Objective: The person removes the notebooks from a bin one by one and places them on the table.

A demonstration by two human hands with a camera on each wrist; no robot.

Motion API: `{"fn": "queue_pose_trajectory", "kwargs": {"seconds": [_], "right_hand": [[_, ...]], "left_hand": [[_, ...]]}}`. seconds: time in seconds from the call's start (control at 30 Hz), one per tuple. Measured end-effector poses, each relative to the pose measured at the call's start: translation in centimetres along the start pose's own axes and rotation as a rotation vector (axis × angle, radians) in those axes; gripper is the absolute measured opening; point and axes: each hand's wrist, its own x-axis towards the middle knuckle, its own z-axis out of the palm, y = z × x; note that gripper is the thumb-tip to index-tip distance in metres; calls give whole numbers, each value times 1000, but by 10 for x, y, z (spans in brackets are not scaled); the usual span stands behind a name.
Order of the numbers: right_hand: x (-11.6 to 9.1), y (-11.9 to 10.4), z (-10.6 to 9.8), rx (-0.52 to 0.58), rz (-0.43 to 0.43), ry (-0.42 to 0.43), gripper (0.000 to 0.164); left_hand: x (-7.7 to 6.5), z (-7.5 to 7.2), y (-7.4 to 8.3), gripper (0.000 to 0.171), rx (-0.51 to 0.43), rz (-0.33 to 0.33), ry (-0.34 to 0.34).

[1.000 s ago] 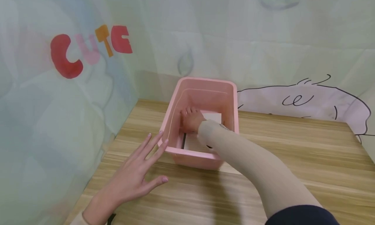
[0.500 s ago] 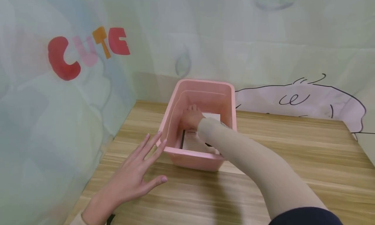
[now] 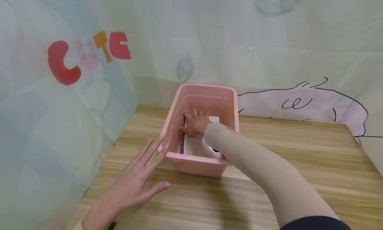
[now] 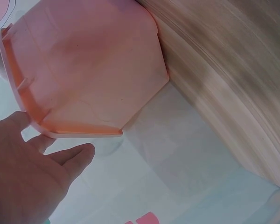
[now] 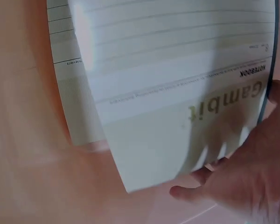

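Observation:
Inside a pink plastic bin [image 3: 200, 168], my right hand [image 3: 197, 124] is spread over a white notebook [image 3: 198, 146] with a dark spine. The right wrist view shows the notebook [image 5: 149, 140] printed "Gambit", with my right hand [image 5: 259, 175] at its end, thumb by the spine and fingers apart near the edge. A second notebook [image 5: 77, 109] lies partly hidden beneath it. My left hand [image 3: 131, 180] has straight, spread fingers, with fingertips at the bin's near left rim. In the left wrist view, that hand [image 4: 28, 172] overlaps the rim beside the bin's outer wall [image 4: 93, 70].
The bin stands on a wood-grain table [image 3: 299, 157] near its back edge. Printed cloth walls rise behind and to the left; the left cloth [image 3: 60, 123] bears the letters "CUTE".
My right fingers have spread apart over the notebook, and more of its cover shows. My left hand stays at the rim. The head view has shifted slightly.

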Motion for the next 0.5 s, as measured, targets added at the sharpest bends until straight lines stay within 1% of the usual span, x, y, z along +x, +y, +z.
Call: {"fn": "queue_pose_trajectory", "kwargs": {"seconds": [0.23,0.5], "right_hand": [[-2,-5,-2,-84,-11,46,79],[-1,-2,-3,-175,-20,39,75]], "left_hand": [[-1,2,-1,92,-5,-12,-11],[-2,3,-2,92,-3,-14,-8]]}}
